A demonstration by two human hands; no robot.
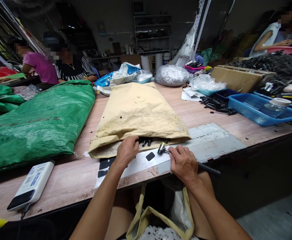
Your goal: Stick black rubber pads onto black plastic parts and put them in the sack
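Observation:
My right hand (184,163) is closed round the shaft of a small mallet (161,148). The mallet's head has a black face and a yellowish one, and its black grip sticks out to the right past my wrist. My left hand (128,150) is at the mouth of a tan woven sack (141,110), fingers curled together; what they hold, if anything, is hidden. Small black tube-like parts (146,143) show inside the sack's mouth. Below it, a white backing sheet (136,166) carries several black stickers (106,163), and one black rounded piece (150,156) lies apart on it.
A green sack (36,123) fills the left, with a white power bank (32,185) in front. To the right are a grey sheet (215,140), black parts (217,106) and a blue tray (260,116). An open tan bag (158,213) hangs below the table edge. Other people sit beyond.

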